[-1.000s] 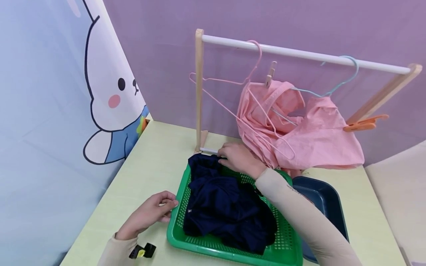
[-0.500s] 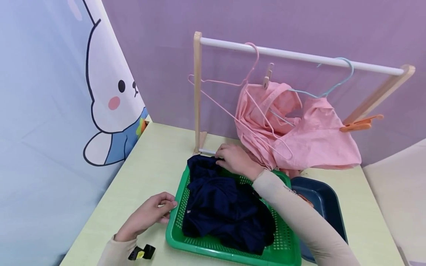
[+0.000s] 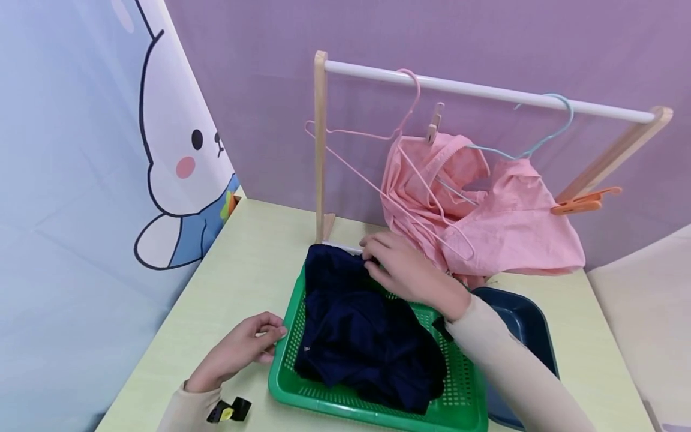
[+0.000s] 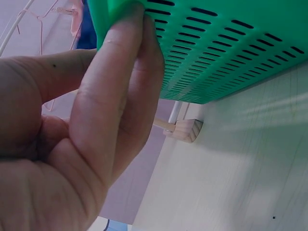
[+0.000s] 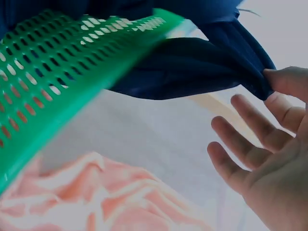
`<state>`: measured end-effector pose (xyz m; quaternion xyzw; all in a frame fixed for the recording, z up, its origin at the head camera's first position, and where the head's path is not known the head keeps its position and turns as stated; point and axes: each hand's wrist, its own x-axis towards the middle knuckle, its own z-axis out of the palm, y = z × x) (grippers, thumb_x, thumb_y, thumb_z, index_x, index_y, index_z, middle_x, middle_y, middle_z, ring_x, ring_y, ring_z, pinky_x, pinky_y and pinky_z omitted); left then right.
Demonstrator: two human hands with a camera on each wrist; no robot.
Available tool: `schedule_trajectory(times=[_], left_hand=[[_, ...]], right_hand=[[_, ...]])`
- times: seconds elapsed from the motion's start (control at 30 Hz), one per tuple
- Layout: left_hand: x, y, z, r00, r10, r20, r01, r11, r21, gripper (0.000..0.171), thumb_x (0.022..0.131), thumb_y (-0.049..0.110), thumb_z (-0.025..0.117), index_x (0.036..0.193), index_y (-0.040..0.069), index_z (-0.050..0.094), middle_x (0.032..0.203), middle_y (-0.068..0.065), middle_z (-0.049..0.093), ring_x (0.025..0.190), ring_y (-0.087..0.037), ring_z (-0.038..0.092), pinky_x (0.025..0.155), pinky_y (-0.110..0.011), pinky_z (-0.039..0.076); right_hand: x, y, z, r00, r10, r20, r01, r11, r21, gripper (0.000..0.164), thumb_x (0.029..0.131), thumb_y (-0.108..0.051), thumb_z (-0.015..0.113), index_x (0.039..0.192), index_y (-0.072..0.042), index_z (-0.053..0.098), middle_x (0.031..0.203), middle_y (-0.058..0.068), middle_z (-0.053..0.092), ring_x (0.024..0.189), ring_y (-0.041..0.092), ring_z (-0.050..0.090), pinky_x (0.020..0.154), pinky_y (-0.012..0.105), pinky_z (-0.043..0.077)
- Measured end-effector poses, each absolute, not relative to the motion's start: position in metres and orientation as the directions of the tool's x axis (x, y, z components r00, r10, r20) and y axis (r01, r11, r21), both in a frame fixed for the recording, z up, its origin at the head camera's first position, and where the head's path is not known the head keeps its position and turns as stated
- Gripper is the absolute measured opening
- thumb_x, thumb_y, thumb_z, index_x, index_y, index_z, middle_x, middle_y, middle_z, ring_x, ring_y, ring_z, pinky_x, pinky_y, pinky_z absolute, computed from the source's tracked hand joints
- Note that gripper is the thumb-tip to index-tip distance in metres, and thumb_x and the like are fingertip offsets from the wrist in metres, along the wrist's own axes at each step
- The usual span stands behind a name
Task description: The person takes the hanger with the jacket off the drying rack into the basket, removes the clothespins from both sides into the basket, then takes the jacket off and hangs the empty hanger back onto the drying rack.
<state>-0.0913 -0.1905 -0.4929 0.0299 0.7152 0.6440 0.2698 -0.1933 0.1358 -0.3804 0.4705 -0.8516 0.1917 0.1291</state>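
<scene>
A dark navy garment (image 3: 372, 348) lies bunched in a green plastic basket (image 3: 335, 408). My right hand (image 3: 405, 264) pinches the garment's far edge between thumb and index finger; in the right wrist view the other fingers (image 5: 250, 144) are spread apart and the navy cloth (image 5: 192, 67) stretches from the basket to the fingertips. At the basket's left rim, my left hand (image 3: 243, 345) grips the edge. The left wrist view has its thumb and fingers (image 4: 108, 86) pinching the green rim (image 4: 115, 9), with the slotted wall beyond.
Behind the basket stands a rack with a white rail (image 3: 480, 90). A pink hanger (image 3: 415, 111) and a blue hanger (image 3: 558, 129) hang there, with a pink garment (image 3: 513, 234), a wooden clothespin (image 3: 435, 123) and an orange clip (image 3: 585, 202). A dark blue tray (image 3: 531, 324) sits at right.
My right hand has shifted slightly right and toward me, lifting and drawing the garment's far edge, which now spreads wider. The left hand has stayed at the basket rim.
</scene>
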Motion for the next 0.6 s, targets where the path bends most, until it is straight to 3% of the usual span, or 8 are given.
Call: schedule_trajectory(times=[0.13,0.27,0.47,0.6], left_hand=[[-0.091,-0.191,-0.492,-0.852,0.391,-0.349,-0.306,0.169,0.937,0.03,0.104,0.021,0.057,0.115,-0.007,0.053,0.085,-0.007,0.053,0.069,-0.017,0.05,0.06,-0.031,0.053],[-0.091,-0.191,-0.492,-0.852,0.393,-0.347,-0.306,0.167,0.937,0.029,0.105,0.02,0.056,0.115,-0.007,0.053,0.085,-0.007,0.054,0.069,-0.017,0.051,0.06,-0.032,0.053],[-0.091,-0.19,-0.492,-0.853,0.393,-0.343,-0.302,0.165,0.939,0.028,0.105,0.018,0.055,0.116,-0.007,0.053,0.085,-0.007,0.053,0.069,-0.018,0.051,0.059,-0.033,0.054],[-0.091,-0.19,-0.491,-0.852,0.397,-0.341,-0.298,0.168,0.94,0.029,0.105,0.019,0.056,0.116,-0.007,0.053,0.085,-0.007,0.054,0.069,-0.018,0.051,0.06,-0.034,0.055]], right_hand=[[-0.16,0.152,-0.364,-0.476,-0.77,0.424,-0.879,0.43,-0.205,0.006,0.091,-0.011,0.065,0.092,-0.012,0.06,0.126,0.01,0.062,0.124,0.028,0.053,0.109,0.041,0.038],[-0.129,0.163,-0.354,-0.416,-0.798,0.435,-0.909,0.384,-0.165,0.004,0.089,-0.012,0.059,0.087,-0.015,0.058,0.135,0.009,0.059,0.134,0.03,0.046,0.115,0.045,0.03],[-0.09,0.172,-0.361,-0.37,-0.884,0.285,-0.928,0.365,-0.072,0.011,0.082,-0.013,0.066,0.083,-0.02,0.058,0.148,0.011,0.048,0.142,0.035,0.035,0.112,0.055,0.032],[-0.075,0.177,-0.374,-0.363,-0.92,0.149,-0.928,0.344,-0.139,0.016,0.081,-0.013,0.071,0.085,-0.026,0.061,0.153,0.012,0.041,0.141,0.04,0.034,0.104,0.063,0.038]])
